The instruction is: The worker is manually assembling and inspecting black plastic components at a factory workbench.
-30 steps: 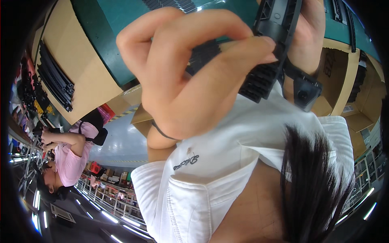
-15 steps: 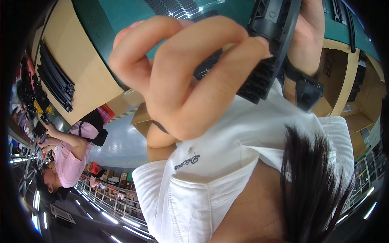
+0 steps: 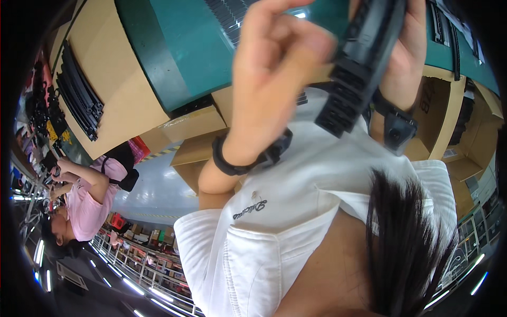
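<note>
Black ribbed plastic part [image 3: 362, 71], held up before the chest, clamped in the right hand [image 3: 405, 61]; left hand [image 3: 266, 87] just beside it, fingers curled, blurred, contact uncertain. Lettering: dark cursive on white shirt [image 3: 280, 211], large dark print on carton [image 3: 430, 119]. Green tabletop [image 3: 193, 47], cardboard sheet [image 3: 127, 79] bearing black strips [image 3: 79, 98], grey floor [image 3: 150, 190], co-worker in pink [image 3: 97, 203].

Dark cursive lettering [image 3: 249, 210]: on white shirt [image 3: 285, 232], below fingers of left hand [image 3: 264, 79]. Dark block capitals [image 3: 426, 101]: on brown carton [image 3: 448, 117], below fingers of right hand [image 3: 404, 63], slightly right. Pale label [image 3: 449, 153] farther down-right: too small to read.
</note>
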Available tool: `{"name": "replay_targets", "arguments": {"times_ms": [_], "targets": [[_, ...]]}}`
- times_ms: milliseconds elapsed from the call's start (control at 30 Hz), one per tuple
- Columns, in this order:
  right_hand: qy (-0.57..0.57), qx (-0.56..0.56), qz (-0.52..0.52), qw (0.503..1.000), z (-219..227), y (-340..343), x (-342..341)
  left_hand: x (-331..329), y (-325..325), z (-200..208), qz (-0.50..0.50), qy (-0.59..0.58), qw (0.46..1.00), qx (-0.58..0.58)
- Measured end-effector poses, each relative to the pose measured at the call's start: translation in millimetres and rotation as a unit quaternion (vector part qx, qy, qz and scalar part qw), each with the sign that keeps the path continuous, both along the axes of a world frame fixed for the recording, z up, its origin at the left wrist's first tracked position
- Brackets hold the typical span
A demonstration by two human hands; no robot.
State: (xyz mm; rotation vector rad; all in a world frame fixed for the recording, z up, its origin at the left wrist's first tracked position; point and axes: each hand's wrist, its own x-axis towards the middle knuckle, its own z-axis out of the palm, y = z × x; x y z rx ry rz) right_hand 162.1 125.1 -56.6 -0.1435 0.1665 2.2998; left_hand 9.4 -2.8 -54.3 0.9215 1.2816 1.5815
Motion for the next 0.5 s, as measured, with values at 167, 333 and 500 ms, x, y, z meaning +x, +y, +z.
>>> {"name": "replay_targets", "arguments": {"times_ms": [167,333,500], "targets": [[-0.037,0.042,-0.025,0.998,-4,8,10,-1,3,-30,0.11,0.389,0.913,-0.052],[-0.117,0.116,-0.059,0.985,-8,12,11,4,5,-47,0.143,0.554,0.819,-0.039],[-0.089,0.105,-0.055,0.989,-10,15,11,7,9,-50,0.151,0.584,0.795,-0.054]]}}
